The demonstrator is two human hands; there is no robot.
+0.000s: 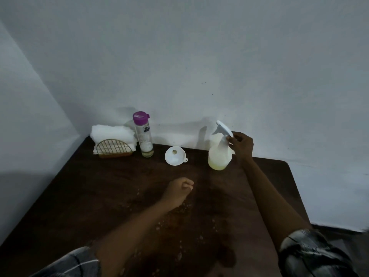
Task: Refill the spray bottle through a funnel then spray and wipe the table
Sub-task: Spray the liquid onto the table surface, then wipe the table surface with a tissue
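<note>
My right hand (241, 146) pinches the top of the upright spray bottle (219, 156) at the worktop's (89, 186) far edge. The funnel (175, 156) lies left of it, nearer my left hand (179, 189), which is curled and empty.

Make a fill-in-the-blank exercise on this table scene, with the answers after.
1. The tall bottle beside the napkins has a ____ cap.
2. The right hand holds the spray bottle, whose liquid looks pale ____.
3. The white ____ rests on the table between the two bottles.
Missing words: purple; yellow; funnel.
</note>
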